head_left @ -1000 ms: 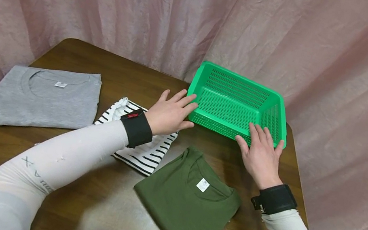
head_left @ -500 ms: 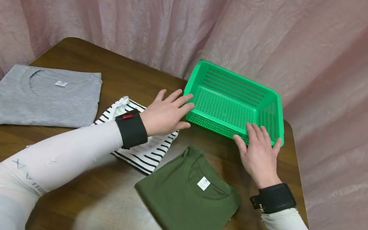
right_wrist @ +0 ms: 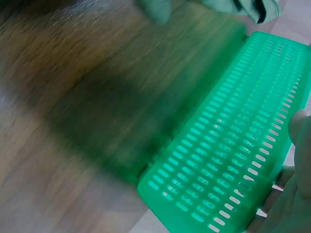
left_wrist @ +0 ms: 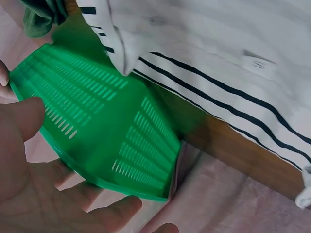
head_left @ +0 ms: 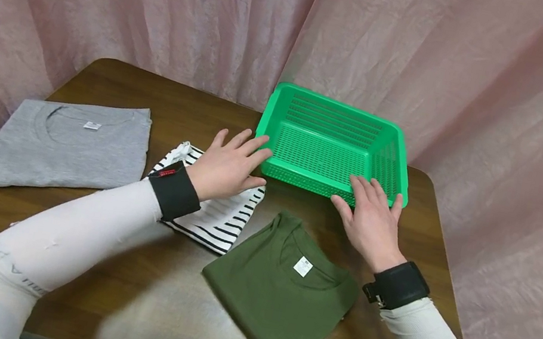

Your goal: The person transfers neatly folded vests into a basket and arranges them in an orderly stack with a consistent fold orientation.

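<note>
In the head view a green plastic basket point(head_left: 329, 149) with perforated walls stands at the back of the table, its inside bare. My left hand point(head_left: 224, 168) holds its front left corner, fingers spread over the rim and thumb along the outer wall. Further right, my right hand point(head_left: 372, 221) grips the front rim, fingertips inside and thumb outside. A folded black-and-white striped shirt point(head_left: 218, 224) lies partly under my left wrist. Nearest me is a folded dark green T-shirt point(head_left: 281, 298). The left wrist view shows the basket's slotted walls point(left_wrist: 87, 97) between thumb and fingers.
A folded grey T-shirt point(head_left: 71, 146) lies at the left of the brown wooden table point(head_left: 196, 102). Pink curtains point(head_left: 196, 11) hang close behind the table and along its right side.
The basket has slid a little to the left along the table, both hands moving with it. The folded shirts have stayed in place; the head view has shifted slightly.
</note>
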The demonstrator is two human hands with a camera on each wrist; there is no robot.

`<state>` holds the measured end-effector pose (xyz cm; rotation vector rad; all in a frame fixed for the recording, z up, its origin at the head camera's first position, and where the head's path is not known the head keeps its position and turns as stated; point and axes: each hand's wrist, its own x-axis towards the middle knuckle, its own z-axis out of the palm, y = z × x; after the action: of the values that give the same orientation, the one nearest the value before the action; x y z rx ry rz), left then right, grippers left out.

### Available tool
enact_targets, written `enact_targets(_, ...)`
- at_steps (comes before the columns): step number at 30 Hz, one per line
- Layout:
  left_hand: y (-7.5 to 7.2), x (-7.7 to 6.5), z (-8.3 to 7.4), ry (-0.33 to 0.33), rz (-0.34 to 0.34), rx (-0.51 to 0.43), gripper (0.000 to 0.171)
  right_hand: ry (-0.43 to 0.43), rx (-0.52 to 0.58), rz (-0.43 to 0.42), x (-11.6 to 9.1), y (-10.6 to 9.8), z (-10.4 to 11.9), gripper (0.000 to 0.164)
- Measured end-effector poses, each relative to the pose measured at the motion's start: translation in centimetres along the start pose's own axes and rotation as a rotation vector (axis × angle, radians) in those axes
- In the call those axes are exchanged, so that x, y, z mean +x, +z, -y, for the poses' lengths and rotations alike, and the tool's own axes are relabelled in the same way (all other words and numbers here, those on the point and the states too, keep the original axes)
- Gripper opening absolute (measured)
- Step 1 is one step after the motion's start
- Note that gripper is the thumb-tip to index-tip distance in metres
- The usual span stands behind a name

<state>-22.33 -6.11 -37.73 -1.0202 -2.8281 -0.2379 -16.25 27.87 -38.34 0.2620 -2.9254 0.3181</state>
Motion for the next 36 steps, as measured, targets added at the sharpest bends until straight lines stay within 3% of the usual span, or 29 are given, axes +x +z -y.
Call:
enact_targets(11, -0.3, -1.5, 2.7, -0.017, -0.033, 0.022, 0.067, -0.027, 0.0, 0.048, 1.6, 1.0, 2.6, 0.074)
enact_targets(21, -0.9, -2.6, 5.0, -0.084, 0.044, -0.009, 0.069, -0.048, -0.01, 0.09, 3.2, 1.8, 4.6, 0.078)
enact_targets(36, -1.6, -3.9, 7.0, -0.138, 0.041, 0.0, 0.068, -0.086, -0.02, 0.118, 4.9, 2.5, 7.0, 0.08)
